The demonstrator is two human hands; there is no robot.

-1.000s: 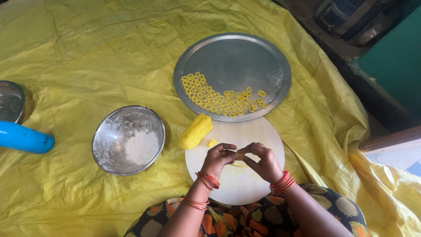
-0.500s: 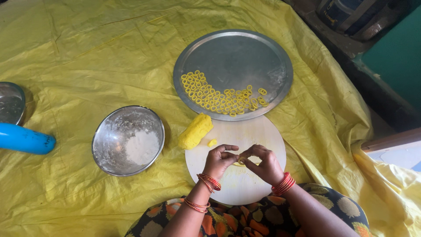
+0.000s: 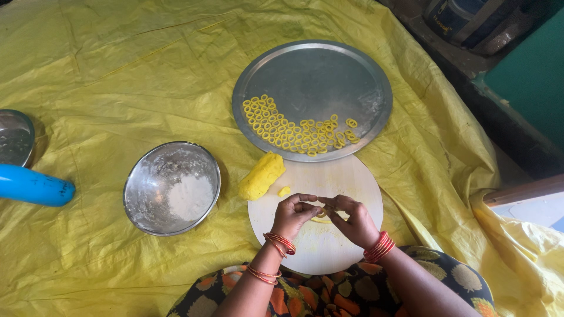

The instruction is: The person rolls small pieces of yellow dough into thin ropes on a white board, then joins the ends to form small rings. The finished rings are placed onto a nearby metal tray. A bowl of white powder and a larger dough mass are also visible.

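Observation:
My left hand point(image 3: 295, 213) and my right hand point(image 3: 352, 218) meet over a round pale board point(image 3: 346, 182), fingertips pinching a thin yellow dough strip point(image 3: 321, 213) between them. A yellow dough lump point(image 3: 261, 175) lies at the board's left edge, with a small dough bit point(image 3: 284, 191) beside it. Beyond the board sits a large round steel tray point(image 3: 317, 70) holding several small yellow dough rings point(image 3: 288, 129) along its near side. Red bangles circle both wrists.
A steel bowl point(image 3: 171, 188) with white flour sits left of the board. A blue cylinder point(image 3: 32, 186) and a steel dish point(image 3: 14, 138) lie at the far left. Everything rests on a yellow sheet point(image 3: 117, 76). A dark ledge and container stand at the upper right.
My hands have stayed together over the board, fingers shifting slightly on the dough strip. The view has drifted a little.

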